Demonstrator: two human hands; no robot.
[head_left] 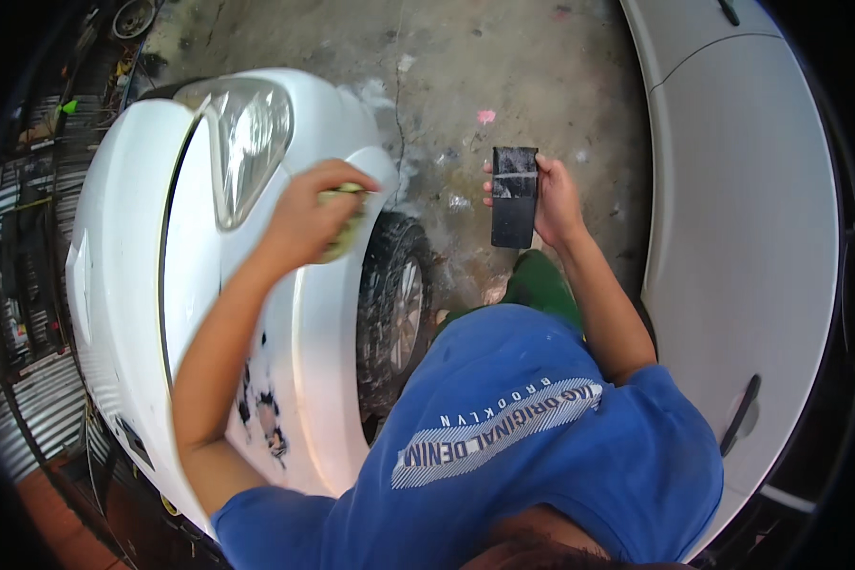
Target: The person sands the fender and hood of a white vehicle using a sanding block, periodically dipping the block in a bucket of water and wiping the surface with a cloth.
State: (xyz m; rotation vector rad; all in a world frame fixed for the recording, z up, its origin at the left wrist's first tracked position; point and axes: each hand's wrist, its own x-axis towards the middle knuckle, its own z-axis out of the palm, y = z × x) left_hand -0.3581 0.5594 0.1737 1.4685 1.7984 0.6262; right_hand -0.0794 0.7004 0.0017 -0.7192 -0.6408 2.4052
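Observation:
My left hand (312, 214) is closed around a yellowish-green wad (345, 237), which may be a cloth or a sponge. It is at the white fender (337, 157) between the headlight (252, 138) and the front wheel; whether the wad presses on the paint I cannot tell. Over the floor, my right hand (558, 201) grips a flat black rectangular piece (514, 220) by its edges, fingertips on its left side and thumb on its right. Its upper half is streaked with pale dust, and a light band crosses it. It resembles sandpaper.
Below my left forearm, the white bumper (318, 418) has black scuffed patches (271, 423). The front tyre (385, 313) stands close to my legs. A second pale car (741, 190) lines the right side. Corrugated metal sheets (43, 408) lie at far left; the concrete floor (503, 57) is stained.

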